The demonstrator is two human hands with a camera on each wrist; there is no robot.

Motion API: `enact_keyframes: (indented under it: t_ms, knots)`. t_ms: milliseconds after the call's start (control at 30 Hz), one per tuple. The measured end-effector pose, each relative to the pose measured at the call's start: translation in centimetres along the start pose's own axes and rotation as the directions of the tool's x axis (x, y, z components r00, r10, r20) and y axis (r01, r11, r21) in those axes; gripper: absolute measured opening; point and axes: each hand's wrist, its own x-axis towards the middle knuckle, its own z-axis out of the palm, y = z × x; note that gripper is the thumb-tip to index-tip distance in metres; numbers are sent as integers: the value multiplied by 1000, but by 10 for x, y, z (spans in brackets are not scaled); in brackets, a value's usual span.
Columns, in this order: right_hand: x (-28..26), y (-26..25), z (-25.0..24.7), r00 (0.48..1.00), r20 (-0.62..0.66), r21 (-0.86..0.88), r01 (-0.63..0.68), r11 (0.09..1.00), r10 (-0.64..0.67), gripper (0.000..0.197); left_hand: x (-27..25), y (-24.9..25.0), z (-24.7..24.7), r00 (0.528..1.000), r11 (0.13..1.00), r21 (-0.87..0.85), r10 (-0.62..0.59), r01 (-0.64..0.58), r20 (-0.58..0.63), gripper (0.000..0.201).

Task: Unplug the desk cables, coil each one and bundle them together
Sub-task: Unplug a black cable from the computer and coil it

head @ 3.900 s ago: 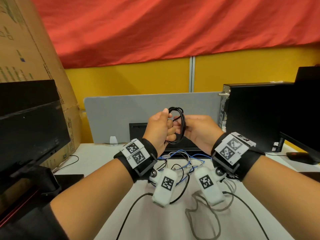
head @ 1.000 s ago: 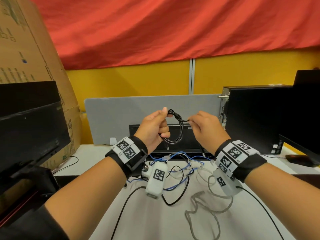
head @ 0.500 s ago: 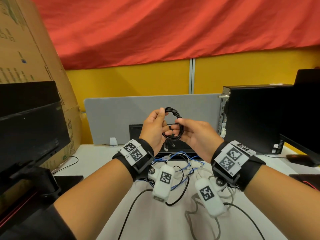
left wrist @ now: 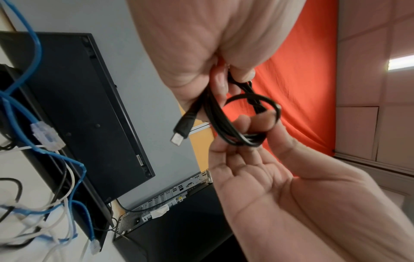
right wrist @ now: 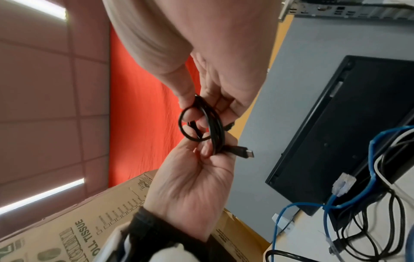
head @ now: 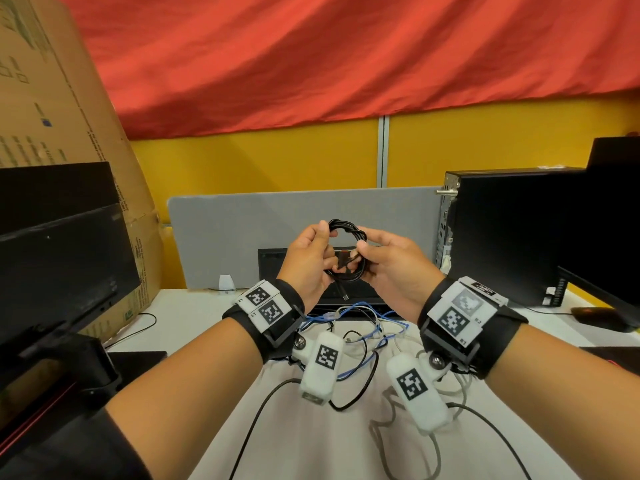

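A thin black cable [head: 343, 224] is wound into a small coil and held in the air above the desk. My left hand [head: 320, 252] grips the coil's left side, thumb on top. On the right side, my right hand [head: 367, 251] pinches it, with fingers curled through the loop. One black plug [left wrist: 181, 130] with a metal tip hangs free below my left hand [left wrist: 226, 78]. In the right wrist view the coil [right wrist: 216, 127] sits between my right hand [right wrist: 201, 106] and my left hand [right wrist: 197, 170]. Loose blue [head: 349, 305], white, black [head: 362, 389] and grey [head: 391, 441] cables lie tangled on the desk below.
A black monitor [head: 59, 258] and a cardboard box [head: 52, 98] stand at the left. A black PC tower [head: 502, 237] and another monitor [head: 609, 244] stand at the right. A grey partition [head: 242, 230] closes the back, with a dark screen [head: 273, 268] leaning before it.
A second ago my right hand pinched the cable's end out to the right of the coil. It has since come back in, and both hands now hold the coil close together.
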Motion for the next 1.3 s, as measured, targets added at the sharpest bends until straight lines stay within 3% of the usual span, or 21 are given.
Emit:
enact_keyframes:
  t_ms: [100, 200, 300, 400, 533, 733, 767, 833, 933, 1067, 1200, 1300]
  knots:
    - [0, 1, 3, 1000, 28, -63, 0, 998, 2, 23, 0, -1, 0, 1000, 999, 40, -3, 2, 19, 26]
    - [0, 3, 4, 999, 21, -263, 35, 964, -31, 38, 3, 0, -2, 1000, 998, 52, 22, -22, -2, 26]
    - [2, 5, 1, 992, 5, -497, 109, 861, -122, 41, 6, 0, -3, 998, 998, 47, 53, -52, -21, 24]
    - [4, 4, -3, 974, -80, -657, 107, 746, -210, 28, 8, -1, -4, 997, 996, 50, 72, -70, -36, 23]
    - [4, 0, -6, 973, -178, -674, -10, 739, -149, 9, 10, 3, -7, 991, 990, 105, 108, -99, -78, 24]
    - [-2, -7, -13, 990, -93, -680, 15, 733, -107, 8, 10, 7, -15, 978, 986, 125, 132, -112, -163, 25]
    - [-1, -8, -15, 989, -90, -705, 20, 709, -117, 8, 10, 7, -15, 977, 984, 140, 130, -107, -168, 26]
    - [3, -8, -20, 977, -72, -820, 56, 569, -200, 10, 9, 8, -16, 976, 974, 208, 124, -86, -177, 25]
    - [7, -9, -28, 939, -14, -924, 119, 363, -343, 4, 9, 11, -21, 991, 953, 301, 61, -21, -123, 25]
    - [13, -12, -42, 919, -30, -927, 122, 355, -393, 8, 5, 19, -22, 997, 902, 425, -80, 70, 5, 21]
    - [14, -13, -45, 912, 5, -947, 136, 290, -411, 9, 3, 20, -16, 984, 828, 544, -177, 137, 22, 32]
    - [15, -14, -46, 908, 48, -966, 148, 213, -416, 9, 2, 19, -11, 974, 790, 594, -222, 155, 41, 25]
